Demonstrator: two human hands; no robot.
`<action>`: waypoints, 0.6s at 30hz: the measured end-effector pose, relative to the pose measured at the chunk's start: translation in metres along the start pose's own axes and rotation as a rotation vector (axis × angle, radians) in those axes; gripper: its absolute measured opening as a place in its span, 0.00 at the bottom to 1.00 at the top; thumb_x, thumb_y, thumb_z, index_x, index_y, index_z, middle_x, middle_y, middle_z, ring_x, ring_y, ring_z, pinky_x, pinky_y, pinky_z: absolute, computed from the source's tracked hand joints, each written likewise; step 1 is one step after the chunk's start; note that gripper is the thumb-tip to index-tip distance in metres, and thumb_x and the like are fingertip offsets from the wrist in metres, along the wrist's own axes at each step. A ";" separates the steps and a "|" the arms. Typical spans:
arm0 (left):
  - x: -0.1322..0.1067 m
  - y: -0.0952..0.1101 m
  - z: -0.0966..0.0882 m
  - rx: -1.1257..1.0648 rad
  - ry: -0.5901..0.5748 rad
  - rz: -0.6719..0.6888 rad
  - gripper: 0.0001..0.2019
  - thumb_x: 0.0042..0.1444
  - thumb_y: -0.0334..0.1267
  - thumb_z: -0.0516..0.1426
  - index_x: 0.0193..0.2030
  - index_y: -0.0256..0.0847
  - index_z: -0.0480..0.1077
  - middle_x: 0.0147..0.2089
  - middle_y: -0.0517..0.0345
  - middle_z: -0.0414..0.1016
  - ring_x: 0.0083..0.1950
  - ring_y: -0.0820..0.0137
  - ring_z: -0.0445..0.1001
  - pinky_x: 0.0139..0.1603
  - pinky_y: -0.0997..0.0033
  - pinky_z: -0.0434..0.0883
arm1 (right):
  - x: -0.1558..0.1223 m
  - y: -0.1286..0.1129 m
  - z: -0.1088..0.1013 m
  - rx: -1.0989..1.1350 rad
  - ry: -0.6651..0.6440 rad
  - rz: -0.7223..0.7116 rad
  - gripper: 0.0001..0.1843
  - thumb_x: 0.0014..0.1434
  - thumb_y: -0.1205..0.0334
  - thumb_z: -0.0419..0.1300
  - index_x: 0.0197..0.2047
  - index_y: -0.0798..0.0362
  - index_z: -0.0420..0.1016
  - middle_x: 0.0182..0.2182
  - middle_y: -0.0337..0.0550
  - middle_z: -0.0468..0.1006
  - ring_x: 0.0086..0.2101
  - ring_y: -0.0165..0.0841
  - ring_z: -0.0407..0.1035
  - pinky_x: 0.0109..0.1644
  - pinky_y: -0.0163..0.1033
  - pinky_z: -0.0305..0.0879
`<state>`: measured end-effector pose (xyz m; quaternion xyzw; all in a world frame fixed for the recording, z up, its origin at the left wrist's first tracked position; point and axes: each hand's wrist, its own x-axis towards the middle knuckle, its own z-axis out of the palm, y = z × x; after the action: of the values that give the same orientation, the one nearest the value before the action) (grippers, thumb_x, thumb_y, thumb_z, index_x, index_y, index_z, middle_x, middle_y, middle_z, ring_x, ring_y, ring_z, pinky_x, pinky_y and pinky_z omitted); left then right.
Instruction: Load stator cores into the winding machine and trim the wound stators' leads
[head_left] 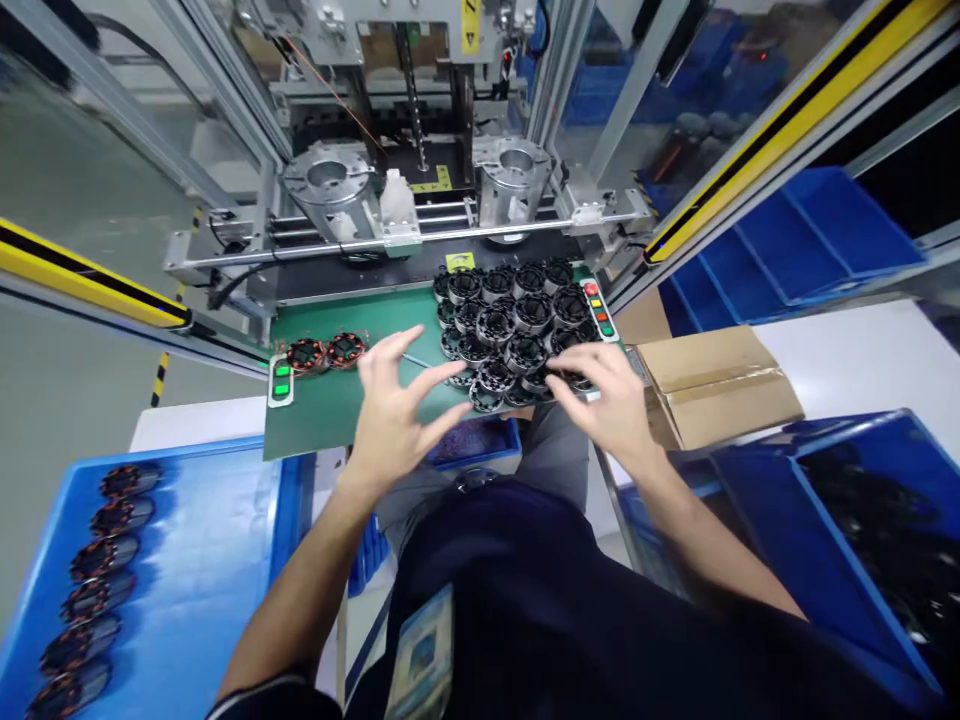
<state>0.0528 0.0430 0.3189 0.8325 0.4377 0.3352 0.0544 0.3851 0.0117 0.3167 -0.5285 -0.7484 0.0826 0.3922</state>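
My left hand (394, 410) hovers over the green work surface (315, 420), fingers spread and nothing in them. Just right of it stands a stacked block of black and silver motor stator cores (495, 325). My right hand (607, 395) is at the block's front right corner, its thumb and fingers apart beside the stator cores; whether the fingertips touch one is hard to tell. A thin rod-like tool (416, 361) lies between my left hand and the block. Farther left, two stators wound with copper wire (326, 352) rest on the surface.
Behind the surface stands a machine with two metal cylinder fixtures (328, 180). Green buttons (281, 379) are at the left, a red-topped button panel (598, 308) at the right. A blue tray (202, 560) holds several wound stators. Rightward are a cardboard box (724, 385) and a blue bin (847, 530).
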 end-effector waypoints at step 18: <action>0.050 0.072 0.020 -0.582 0.059 -0.101 0.13 0.71 0.48 0.74 0.45 0.45 0.78 0.60 0.51 0.84 0.62 0.58 0.80 0.63 0.53 0.78 | 0.010 -0.003 -0.030 0.677 0.057 0.380 0.26 0.65 0.37 0.80 0.54 0.42 0.79 0.48 0.40 0.82 0.45 0.38 0.80 0.50 0.45 0.84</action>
<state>0.1340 0.0412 0.3563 0.7489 0.3656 0.4675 0.2948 0.4019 0.0102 0.3429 -0.5003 -0.5564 0.3812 0.5429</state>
